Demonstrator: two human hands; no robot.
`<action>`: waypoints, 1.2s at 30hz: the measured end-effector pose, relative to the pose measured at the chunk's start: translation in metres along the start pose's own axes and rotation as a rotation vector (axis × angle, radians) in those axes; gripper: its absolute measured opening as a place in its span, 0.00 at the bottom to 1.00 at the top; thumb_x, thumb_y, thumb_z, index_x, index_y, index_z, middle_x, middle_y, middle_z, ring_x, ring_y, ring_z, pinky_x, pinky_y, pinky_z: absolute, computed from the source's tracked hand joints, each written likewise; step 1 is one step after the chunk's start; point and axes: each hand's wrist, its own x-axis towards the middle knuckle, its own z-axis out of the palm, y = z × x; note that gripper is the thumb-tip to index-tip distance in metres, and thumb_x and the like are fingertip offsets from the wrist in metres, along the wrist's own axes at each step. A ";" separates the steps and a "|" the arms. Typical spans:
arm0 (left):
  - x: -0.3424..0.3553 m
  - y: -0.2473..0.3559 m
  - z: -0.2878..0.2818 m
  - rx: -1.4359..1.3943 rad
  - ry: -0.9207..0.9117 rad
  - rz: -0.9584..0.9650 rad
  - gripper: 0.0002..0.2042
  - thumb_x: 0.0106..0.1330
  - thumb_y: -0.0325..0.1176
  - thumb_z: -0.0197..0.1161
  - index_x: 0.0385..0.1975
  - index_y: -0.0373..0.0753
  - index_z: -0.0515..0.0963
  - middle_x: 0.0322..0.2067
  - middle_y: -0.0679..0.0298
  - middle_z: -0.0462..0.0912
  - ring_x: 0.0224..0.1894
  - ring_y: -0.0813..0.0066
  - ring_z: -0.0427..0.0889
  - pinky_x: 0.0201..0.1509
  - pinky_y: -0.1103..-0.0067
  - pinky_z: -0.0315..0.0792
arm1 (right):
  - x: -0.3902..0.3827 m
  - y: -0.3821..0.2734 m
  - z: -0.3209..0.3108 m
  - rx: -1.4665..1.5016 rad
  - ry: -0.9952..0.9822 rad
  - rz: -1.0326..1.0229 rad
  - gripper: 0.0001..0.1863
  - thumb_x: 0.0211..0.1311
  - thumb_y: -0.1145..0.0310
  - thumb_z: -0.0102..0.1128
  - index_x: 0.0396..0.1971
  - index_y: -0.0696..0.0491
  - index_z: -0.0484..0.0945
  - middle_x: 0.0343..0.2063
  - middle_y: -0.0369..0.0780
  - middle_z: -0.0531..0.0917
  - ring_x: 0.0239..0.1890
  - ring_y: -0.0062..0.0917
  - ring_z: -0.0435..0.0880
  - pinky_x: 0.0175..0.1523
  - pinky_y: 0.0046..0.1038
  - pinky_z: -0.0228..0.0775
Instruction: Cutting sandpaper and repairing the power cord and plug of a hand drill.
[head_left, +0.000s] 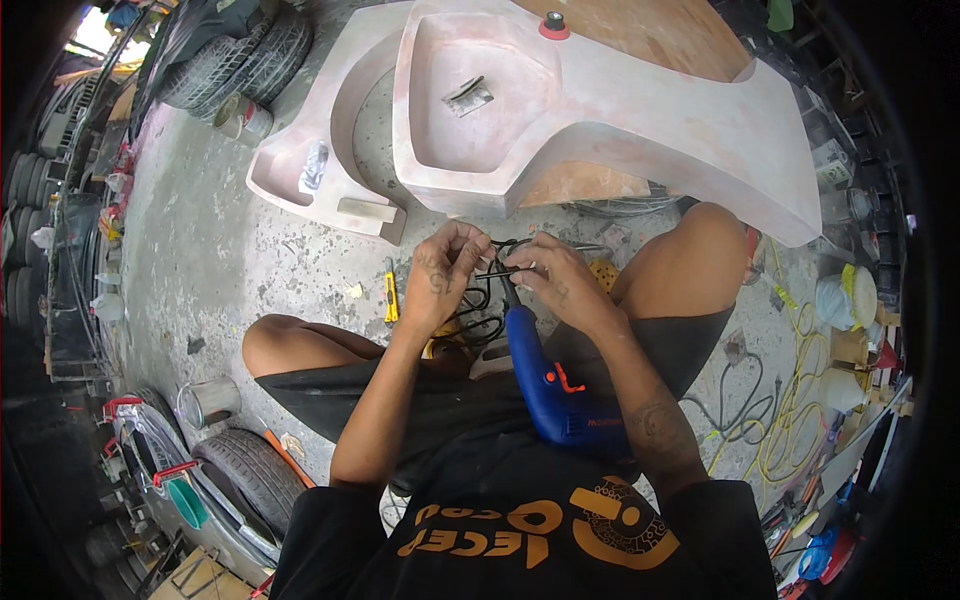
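A close two-handed pinch

You sit over a grey, stained concrete floor (200,270), with a big pinkish-white moulded panel with a deep recess (590,95) spread out ahead of you. A worn black rubber tyre (255,475) lies to your lower left. Against your lap rests a blue plastic power drill with an orange-red trigger (545,385), its handle end pointing up toward your fingers. Your left hand (447,272) and right hand (563,285) are both drawn in at the fingertips, pinching the thin black cable (483,300) just beyond that handle; you cannot tell exactly where each fingertip presses. Near your left wrist, a slim yellow utility knife (391,292) lies on the concrete.
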 end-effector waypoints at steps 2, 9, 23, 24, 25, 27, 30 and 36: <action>0.004 0.006 0.000 0.068 -0.080 -0.031 0.09 0.77 0.32 0.61 0.41 0.30 0.78 0.32 0.61 0.87 0.34 0.78 0.83 0.43 0.80 0.78 | -0.001 0.002 -0.001 -0.010 -0.001 -0.015 0.09 0.63 0.75 0.65 0.42 0.58 0.83 0.37 0.43 0.80 0.40 0.35 0.83 0.45 0.34 0.75; 0.001 0.001 0.000 0.131 -0.103 -0.005 0.08 0.77 0.31 0.60 0.41 0.31 0.78 0.30 0.59 0.87 0.34 0.77 0.85 0.41 0.79 0.79 | 0.001 -0.004 -0.001 0.091 0.010 0.030 0.09 0.61 0.75 0.66 0.41 0.59 0.81 0.35 0.42 0.78 0.38 0.33 0.83 0.44 0.33 0.75; 0.022 0.012 -0.004 0.200 -0.241 -0.102 0.09 0.70 0.29 0.66 0.40 0.27 0.83 0.32 0.61 0.87 0.24 0.78 0.84 0.31 0.83 0.78 | 0.002 0.007 0.001 0.057 -0.002 -0.002 0.11 0.61 0.75 0.69 0.42 0.60 0.83 0.35 0.42 0.78 0.38 0.32 0.83 0.43 0.32 0.76; 0.025 0.011 -0.003 0.199 -0.245 -0.099 0.09 0.70 0.29 0.66 0.40 0.27 0.83 0.32 0.61 0.87 0.24 0.78 0.84 0.31 0.83 0.78 | 0.000 0.010 0.001 0.088 -0.008 0.034 0.11 0.62 0.76 0.69 0.43 0.61 0.83 0.37 0.41 0.79 0.39 0.30 0.84 0.44 0.31 0.77; 0.027 0.009 -0.001 0.157 -0.265 -0.119 0.10 0.70 0.29 0.66 0.40 0.27 0.83 0.32 0.62 0.87 0.23 0.78 0.84 0.30 0.83 0.77 | -0.001 0.014 0.000 0.119 -0.013 0.071 0.11 0.62 0.77 0.68 0.44 0.61 0.82 0.38 0.40 0.80 0.40 0.28 0.84 0.44 0.29 0.78; 0.030 0.009 0.001 0.116 -0.291 -0.137 0.10 0.70 0.29 0.66 0.41 0.27 0.84 0.31 0.63 0.86 0.23 0.79 0.83 0.29 0.83 0.77 | -0.003 0.021 0.003 0.149 0.001 0.077 0.12 0.62 0.79 0.67 0.46 0.61 0.82 0.39 0.40 0.82 0.42 0.26 0.84 0.45 0.27 0.78; 0.031 0.010 0.003 0.127 -0.285 -0.152 0.10 0.70 0.30 0.66 0.40 0.27 0.84 0.29 0.63 0.85 0.22 0.80 0.81 0.29 0.83 0.77 | -0.006 0.026 0.002 0.228 0.018 0.118 0.14 0.61 0.82 0.65 0.48 0.61 0.81 0.39 0.40 0.84 0.43 0.24 0.85 0.45 0.26 0.79; 0.025 -0.005 0.019 0.039 -0.103 -0.153 0.12 0.71 0.36 0.69 0.40 0.32 0.85 0.26 0.69 0.83 0.19 0.86 0.73 0.23 0.84 0.65 | -0.005 0.016 -0.007 0.307 0.025 0.260 0.18 0.59 0.85 0.64 0.51 0.61 0.80 0.37 0.41 0.86 0.38 0.21 0.86 0.44 0.25 0.80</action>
